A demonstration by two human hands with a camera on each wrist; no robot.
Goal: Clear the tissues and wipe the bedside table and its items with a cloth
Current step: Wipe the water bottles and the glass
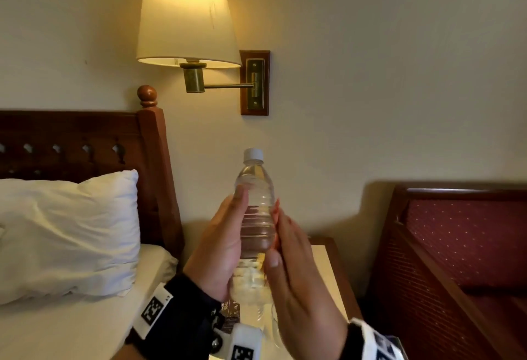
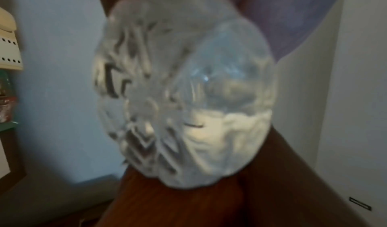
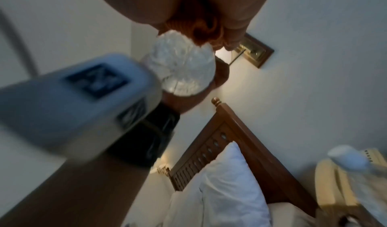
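A lit wall lamp point(image 1: 188, 14) with a cream shade hangs on a brass swing arm from a wooden wall plate point(image 1: 254, 82). Below and to its left stands a dark wooden headboard point(image 1: 71, 145) with a round knob on its post point(image 1: 147, 96). A white pillow point(image 1: 65, 231) leans against the headboard on a bed with a white sheet point(image 1: 85, 328). To the right is a wooden chair point(image 1: 462, 240) with dotted red upholstery, set against the plain cream wall point(image 1: 399, 60).
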